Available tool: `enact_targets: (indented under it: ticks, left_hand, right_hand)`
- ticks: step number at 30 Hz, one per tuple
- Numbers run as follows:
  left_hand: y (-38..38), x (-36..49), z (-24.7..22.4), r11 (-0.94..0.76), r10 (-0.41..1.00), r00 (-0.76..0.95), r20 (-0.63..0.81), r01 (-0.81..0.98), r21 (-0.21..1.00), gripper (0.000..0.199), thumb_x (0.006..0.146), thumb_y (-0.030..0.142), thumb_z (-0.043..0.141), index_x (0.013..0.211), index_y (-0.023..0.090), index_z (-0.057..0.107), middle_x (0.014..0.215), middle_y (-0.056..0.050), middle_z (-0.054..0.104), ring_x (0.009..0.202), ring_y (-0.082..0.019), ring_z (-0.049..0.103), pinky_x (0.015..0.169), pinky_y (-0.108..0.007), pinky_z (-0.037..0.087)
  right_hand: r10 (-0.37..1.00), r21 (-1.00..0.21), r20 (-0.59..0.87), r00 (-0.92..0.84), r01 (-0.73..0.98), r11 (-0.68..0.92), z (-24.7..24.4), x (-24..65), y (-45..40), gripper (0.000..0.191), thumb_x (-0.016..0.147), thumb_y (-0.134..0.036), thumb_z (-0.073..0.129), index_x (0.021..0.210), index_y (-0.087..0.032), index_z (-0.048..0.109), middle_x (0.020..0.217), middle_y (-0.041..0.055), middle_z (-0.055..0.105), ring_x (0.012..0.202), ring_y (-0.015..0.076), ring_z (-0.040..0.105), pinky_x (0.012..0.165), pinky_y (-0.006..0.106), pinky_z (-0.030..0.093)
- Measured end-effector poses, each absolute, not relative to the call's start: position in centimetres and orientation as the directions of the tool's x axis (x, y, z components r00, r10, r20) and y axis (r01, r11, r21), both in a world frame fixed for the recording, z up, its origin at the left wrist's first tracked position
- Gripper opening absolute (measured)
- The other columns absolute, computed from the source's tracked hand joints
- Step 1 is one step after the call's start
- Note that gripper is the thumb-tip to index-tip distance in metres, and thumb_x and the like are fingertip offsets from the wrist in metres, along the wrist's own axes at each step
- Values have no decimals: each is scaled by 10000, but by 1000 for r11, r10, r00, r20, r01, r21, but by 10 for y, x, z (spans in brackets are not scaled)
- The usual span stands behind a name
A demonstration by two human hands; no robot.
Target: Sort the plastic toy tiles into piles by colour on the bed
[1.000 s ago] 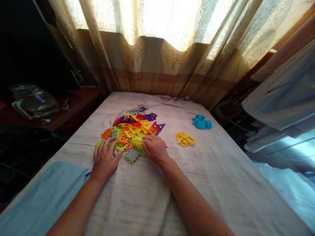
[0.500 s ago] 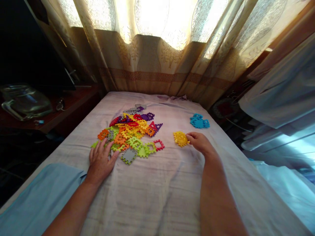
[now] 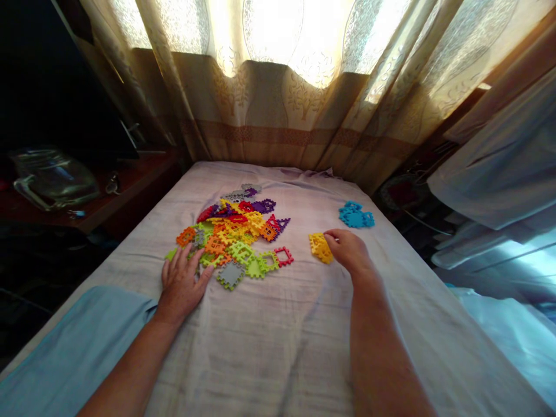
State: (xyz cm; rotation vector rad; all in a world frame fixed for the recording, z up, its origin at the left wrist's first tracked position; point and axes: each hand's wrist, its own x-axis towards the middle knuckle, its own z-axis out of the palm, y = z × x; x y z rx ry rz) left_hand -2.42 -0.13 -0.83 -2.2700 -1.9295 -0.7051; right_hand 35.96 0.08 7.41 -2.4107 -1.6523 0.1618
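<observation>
A mixed pile of plastic interlocking tiles point(image 3: 243, 226) with toothed edges lies left of centre on the sheet, in yellow, orange, red, purple, green and grey. My left hand point(image 3: 182, 284) rests flat at the pile's near left edge, fingers spread, close to an orange tile point(image 3: 186, 236) and a green one. On the right, the thumb and fingers of my right hand point(image 3: 350, 250) are pinched at the upper right edge of a yellow interlocking tile point(image 3: 320, 248); they cover part of it. Farther back sits a small group of blue interlocking tiles point(image 3: 356, 215).
The tiles lie on a bed-like surface with a pale sheet point(image 3: 260, 347). A light blue cloth point(image 3: 87, 341) covers its left front edge. A glass jug point(image 3: 54, 179) stands on a dark wooden shelf at left. Curtains point(image 3: 278, 116) hang behind; white fabric point(image 3: 499, 156) hangs at right.
My right hand has shifted slightly left, farther over the yellow tile. My left hand stays at the pile. The whole view has moved a little.
</observation>
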Motion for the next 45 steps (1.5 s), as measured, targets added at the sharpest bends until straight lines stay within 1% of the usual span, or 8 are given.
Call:
enact_targets:
  ticks: [5,11,20,27,31,35,41,45]
  left_hand:
    - [-2,-24,-9,-198,914,95,393,953,229,503,915,467,421,1308,195,576,1481,-162,444,1399,-333,349,1135,-546,271]
    - [-3,-22,-9,-189,916,89,392,956,224,494,915,475,435,1297,204,590,1481,-151,450,1397,-331,357,1148,-542,252]
    - [-3,-20,-9,-175,923,73,379,954,243,493,910,462,464,1313,203,581,1489,-147,445,1397,-331,365,1153,-539,246]
    - [-3,-20,-9,-183,921,68,384,945,272,497,914,462,449,1318,201,575,1492,-151,444,1403,-331,354,1151,-559,240]
    - [-3,-20,-8,-178,928,65,366,942,284,507,912,469,447,1319,195,576,1491,-152,444,1400,-331,359,1152,-559,234]
    - [-3,-20,-7,-176,930,64,362,943,284,513,909,475,438,1311,191,584,1496,-149,438,1408,-330,341,1155,-556,228]
    - [-2,-21,-7,-176,929,69,365,947,269,507,903,472,433,1308,207,584,1478,-148,462,1391,-324,363,1146,-551,244]
    - [-1,-23,-7,-193,921,78,381,943,273,510,900,478,431,1298,200,589,1465,-155,474,1389,-321,372,1148,-541,247]
  right_hand:
    - [995,-326,103,8,945,26,72,286,4,267,943,-271,499,1082,-222,722,1136,73,703,1013,181,648,868,264,457]
    - [931,-290,191,-310,889,356,54,221,1,248,908,-241,556,1105,-216,704,1196,87,674,1107,208,594,969,324,441]
    - [933,-181,226,-279,929,321,57,157,37,294,915,-361,543,1118,-218,701,1379,120,553,1268,294,467,984,443,422]
    - [900,-138,320,-295,925,353,44,150,40,239,953,-264,490,1001,-196,715,1351,101,593,1223,259,503,945,407,435]
    - [846,-243,473,-244,887,392,49,159,26,239,965,-249,472,958,-208,707,1193,82,676,1084,211,577,941,352,446]
    - [835,-462,544,-78,803,376,52,185,14,286,976,-286,423,938,-214,698,983,63,707,937,167,632,869,265,477]
    - [884,-724,400,243,675,141,44,268,5,339,912,-400,418,922,-188,682,783,46,712,702,170,665,684,262,505]
    - [740,-717,433,515,694,-64,44,345,-3,414,875,-451,414,981,-157,686,844,92,729,749,198,676,692,289,511]
